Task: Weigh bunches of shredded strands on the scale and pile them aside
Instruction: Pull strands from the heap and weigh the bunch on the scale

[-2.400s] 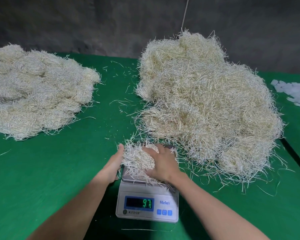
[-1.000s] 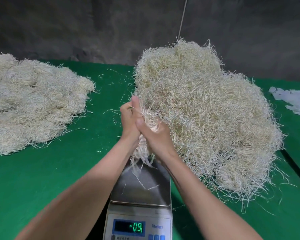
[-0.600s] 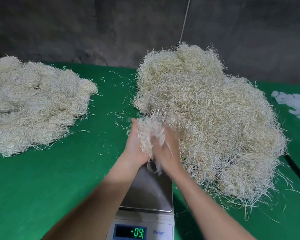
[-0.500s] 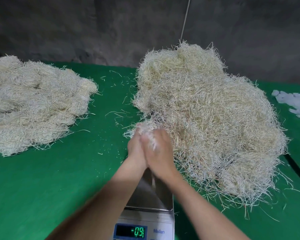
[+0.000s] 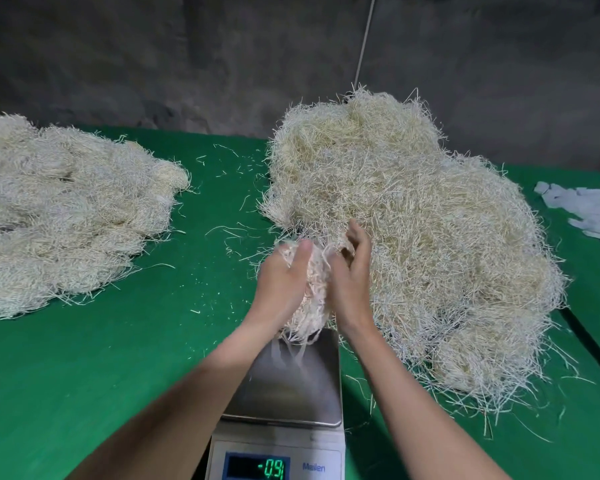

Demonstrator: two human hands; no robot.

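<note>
Left hand (image 5: pixel 283 277) wraps the bunch (image 5: pixel 313 296) over the scale (image 5: pixel 291 393) while right hand (image 5: pixel 350 275) presses it with straightish fingers (image 5: pixel 358 238), I reckon to pack it tight for piling.

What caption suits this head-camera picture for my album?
Left hand grips and right hand presses a pale bunch of shredded strands above the silver digital scale.
</note>
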